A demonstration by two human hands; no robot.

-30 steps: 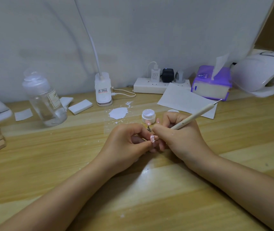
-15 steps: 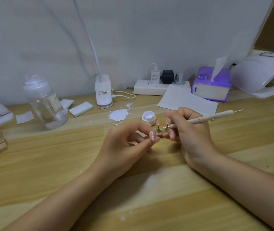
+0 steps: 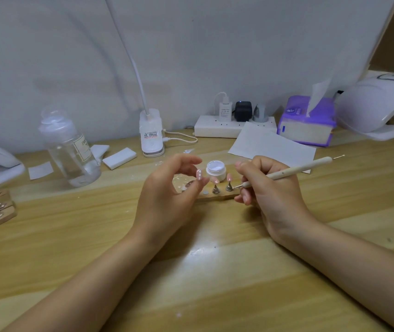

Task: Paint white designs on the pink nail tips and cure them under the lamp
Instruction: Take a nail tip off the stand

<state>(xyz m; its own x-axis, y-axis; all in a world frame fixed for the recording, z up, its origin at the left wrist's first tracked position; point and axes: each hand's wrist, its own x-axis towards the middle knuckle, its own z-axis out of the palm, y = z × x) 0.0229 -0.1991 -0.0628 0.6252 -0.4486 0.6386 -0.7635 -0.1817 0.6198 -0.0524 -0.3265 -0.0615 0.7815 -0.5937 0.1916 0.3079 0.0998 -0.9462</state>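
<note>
My left hand (image 3: 167, 188) pinches a small pink nail tip with white dots (image 3: 199, 175) between thumb and fingertip, just above the near end of the low wooden holder strip (image 3: 212, 196), left of the little white jar of white gel (image 3: 216, 169). My right hand (image 3: 270, 188) is curled round the slim cream-coloured dotting pen (image 3: 294, 169), its metal point low beside the two plain pink tips standing on metal pegs (image 3: 222, 182). To set this tip down well, I judge I should lower it straight onto the bare spot on the strip, touching only its edges so the wet dots do not smear, and keep the pen clear. The tip's long axis runs nearly upright, painted face towards me; the pen's slants from low left to high right. The white curing lamp (image 3: 380, 106) waits far right.
</note>
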